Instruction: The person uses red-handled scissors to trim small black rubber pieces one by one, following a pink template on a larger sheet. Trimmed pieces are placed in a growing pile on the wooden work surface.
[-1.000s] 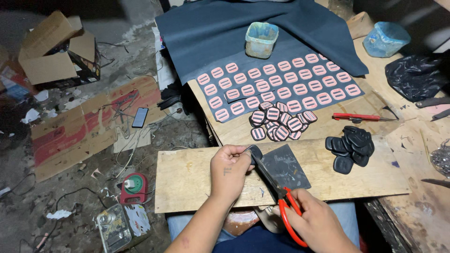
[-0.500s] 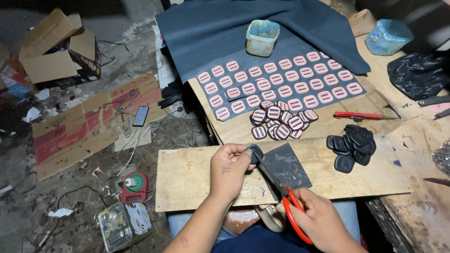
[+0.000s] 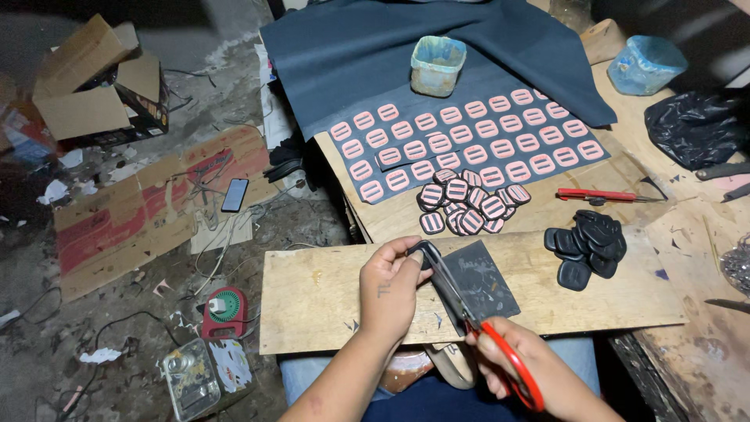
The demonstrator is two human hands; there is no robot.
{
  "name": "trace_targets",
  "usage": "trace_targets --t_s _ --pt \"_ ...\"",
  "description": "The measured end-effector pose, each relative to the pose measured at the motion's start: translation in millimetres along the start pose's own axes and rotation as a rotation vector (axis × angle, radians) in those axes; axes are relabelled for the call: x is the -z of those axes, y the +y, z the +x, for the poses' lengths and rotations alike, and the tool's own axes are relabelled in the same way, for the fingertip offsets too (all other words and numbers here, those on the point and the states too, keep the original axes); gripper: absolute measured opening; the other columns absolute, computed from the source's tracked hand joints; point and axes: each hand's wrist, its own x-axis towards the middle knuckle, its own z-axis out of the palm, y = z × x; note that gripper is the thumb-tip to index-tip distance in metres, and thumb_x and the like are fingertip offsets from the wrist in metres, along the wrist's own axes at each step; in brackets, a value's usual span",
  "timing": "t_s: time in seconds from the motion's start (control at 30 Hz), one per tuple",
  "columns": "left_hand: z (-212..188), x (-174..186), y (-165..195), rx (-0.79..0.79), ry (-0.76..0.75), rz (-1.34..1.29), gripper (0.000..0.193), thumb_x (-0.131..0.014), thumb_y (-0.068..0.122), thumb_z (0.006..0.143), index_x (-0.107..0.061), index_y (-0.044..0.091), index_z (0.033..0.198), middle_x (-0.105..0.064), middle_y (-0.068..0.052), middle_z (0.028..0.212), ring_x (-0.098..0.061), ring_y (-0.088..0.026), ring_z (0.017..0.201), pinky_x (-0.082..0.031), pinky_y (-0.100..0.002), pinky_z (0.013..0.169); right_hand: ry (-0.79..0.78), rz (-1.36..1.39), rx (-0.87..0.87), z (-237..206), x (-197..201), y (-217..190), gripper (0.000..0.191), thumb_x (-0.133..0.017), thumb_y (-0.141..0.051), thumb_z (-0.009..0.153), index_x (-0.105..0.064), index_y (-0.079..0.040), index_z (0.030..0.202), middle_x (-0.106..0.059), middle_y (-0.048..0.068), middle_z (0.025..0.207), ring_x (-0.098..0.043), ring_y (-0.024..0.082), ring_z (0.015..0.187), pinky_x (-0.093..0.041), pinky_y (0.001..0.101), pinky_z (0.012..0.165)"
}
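Observation:
My left hand (image 3: 393, 287) pinches the corner of a dark sheet piece (image 3: 484, 280) that lies on a wooden board (image 3: 320, 297) across my lap. My right hand (image 3: 522, 373) grips red-handled scissors (image 3: 486, 336), whose blades run along the sheet's left edge up to my left fingers. Behind the board lies a loose pile of pink-and-black buckle shapes (image 3: 467, 205). Rows of the same shapes sit on a dark sheet (image 3: 469, 141). A heap of plain black cut pieces (image 3: 587, 246) rests on the board's right end.
A dark cloth (image 3: 375, 55) covers the table's far side, with a square tub (image 3: 436, 66) on it. A red pen-like tool (image 3: 600, 195), a blue container (image 3: 647, 64) and a black bag (image 3: 691, 129) lie right. Cardboard (image 3: 141, 211), a phone (image 3: 234, 194) and cables litter the floor left.
The scissor blades have slid further along the sheet's edge toward my left fingers. My left hand stays pinched on the corner.

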Motion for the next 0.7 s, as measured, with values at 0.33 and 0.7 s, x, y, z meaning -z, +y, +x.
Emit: trace_targets --t_s 0.33,0.7 --pt "10 4 -4 -0.038 0.01 -0.049 0.018 -0.059 -0.002 0.094 -0.057 0.0 0.111 -0.067 -0.009 0.09 -0.065 -0.014 0.075 -0.056 -0.027 0.068 -0.158 0.156 0.09 5 7 21 0.043 -0.056 -0.039 0.095 -0.063 -0.002 0.116 -0.062 0.008 0.073 -0.059 0.016 0.059 -0.05 0.0282 0.054" --pt "3 3 18 0.128 -0.048 -0.157 0.016 -0.056 0.015 0.101 -0.062 0.002 0.096 -0.071 -0.01 0.082 -0.066 -0.014 0.068 -0.056 -0.027 0.064 -0.138 0.078 0.074 0 12 5 0.041 -0.055 -0.039 0.096 -0.059 -0.004 0.116 -0.062 0.008 0.077 -0.059 0.015 0.061 -0.049 0.0272 0.055"
